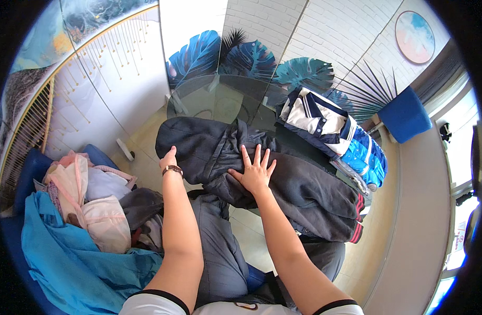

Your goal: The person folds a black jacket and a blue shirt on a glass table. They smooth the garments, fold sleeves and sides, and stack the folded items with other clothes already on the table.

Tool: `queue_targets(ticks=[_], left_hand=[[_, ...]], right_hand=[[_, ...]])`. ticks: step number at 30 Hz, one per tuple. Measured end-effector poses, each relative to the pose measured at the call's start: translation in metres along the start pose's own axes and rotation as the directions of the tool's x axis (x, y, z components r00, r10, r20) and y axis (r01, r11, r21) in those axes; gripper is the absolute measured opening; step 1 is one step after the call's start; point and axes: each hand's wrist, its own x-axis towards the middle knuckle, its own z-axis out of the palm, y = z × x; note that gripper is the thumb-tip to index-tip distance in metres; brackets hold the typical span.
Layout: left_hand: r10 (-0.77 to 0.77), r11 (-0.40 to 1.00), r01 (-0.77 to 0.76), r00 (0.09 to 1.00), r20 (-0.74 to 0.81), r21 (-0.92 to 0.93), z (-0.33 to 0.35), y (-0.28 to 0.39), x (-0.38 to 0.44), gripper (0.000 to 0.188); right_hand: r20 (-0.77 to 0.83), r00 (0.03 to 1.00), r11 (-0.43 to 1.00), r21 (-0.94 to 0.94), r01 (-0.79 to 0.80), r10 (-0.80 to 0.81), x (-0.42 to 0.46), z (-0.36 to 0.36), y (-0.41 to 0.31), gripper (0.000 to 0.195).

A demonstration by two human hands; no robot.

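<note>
A black hooded jacket (308, 183) lies across the glass table (193, 94) in front of me, its hood (186, 138) towards the left. Red stripes run along its ribbed cuffs and hem at the right end. My left hand (169, 159), with a watch at the wrist, holds the hood's near-left edge; the thumb shows and the other fingers are hidden. Flat on the jacket near the base of the hood rests my right hand (256, 173), fingers spread and holding nothing.
Folded white-and-navy clothes (317, 118) lie at the table's far right beside a blue patterned bundle (365, 153). Loose garments, among them a turquoise one (79, 260), are heaped on my left. A blue chair (406, 114) stands beyond the table. Decorated wall panels (256, 23) rise behind it.
</note>
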Motion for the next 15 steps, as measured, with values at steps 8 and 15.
queue_targets(ticks=[8, 15], left_hand=[[0.591, 0.726, -0.452, 0.795, 0.135, -0.518, 0.021, 0.011, -0.046, 0.037], [0.706, 0.507, -0.741, 0.063, 0.705, -0.441, 0.039, -0.007, -0.166, 0.026]], right_hand=[[0.016, 0.999, 0.998, -0.031, -0.052, 0.052, 0.008, 0.010, 0.001, 0.081], [-0.115, 0.993, 0.959, 0.282, 0.020, 0.013, 0.012, 0.027, 0.034, 0.054]])
